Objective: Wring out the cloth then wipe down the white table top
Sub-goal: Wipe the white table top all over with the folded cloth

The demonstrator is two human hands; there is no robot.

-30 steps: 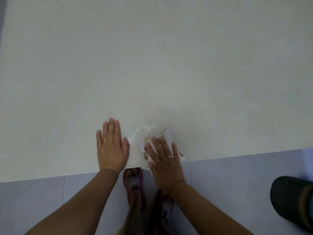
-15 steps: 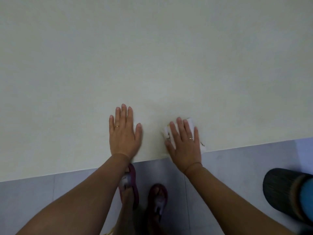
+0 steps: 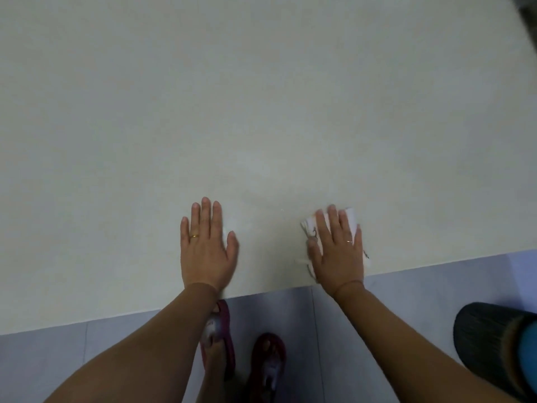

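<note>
Item: wiping stage, near edge of white table top (image 3: 261,97); wringing judged done.

Nearest: grey tiled floor (image 3: 406,315), dark red slippers (image 3: 268,365), a dark ribbed container (image 3: 488,347) at the right. Both forearms reach up over the table's near edge. Left hand (image 3: 205,248): flat on the bare top, fingers straight and together, holding nothing, apparently bracing. Right hand (image 3: 338,251): flat, fingers straight and slightly spread, palm pressing the cloth (image 3: 350,219) against the top just inside the near edge; no curl or pinch, so the cloth is held by pressure alone. White folds show past the fingertips and at both sides of the palm. Beyond: a wide expanse of table top. Which parts are already wiped cannot be told; most of it likely remains.
</note>
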